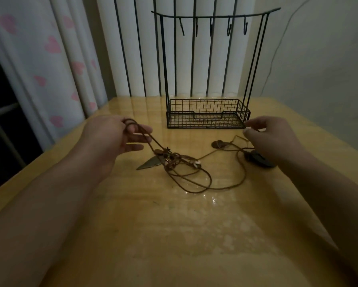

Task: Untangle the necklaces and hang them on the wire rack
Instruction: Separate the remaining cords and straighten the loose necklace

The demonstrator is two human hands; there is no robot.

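Now the person's left hand [113, 134] holds a loop of brown cord necklaces [186, 172], the cord hooked around its curled fingers. Her right hand [271, 135] pinches a thinner cord end between thumb and finger. Between both hands, the tangle lies on the glossy wooden table [174, 235], with a leaf pendant [149, 163] and dark round pendants [258, 158]. Behind stands the black wire rack [208, 116], its hooks [228, 27] bare.

A: Background? Quick.
B: Glossy wooden table [174, 235], white curtain with pink hearts [49, 65] at left.
A: Behind?
B: White radiator [145, 59] with dark vertical gaps, pale wall [323, 59].
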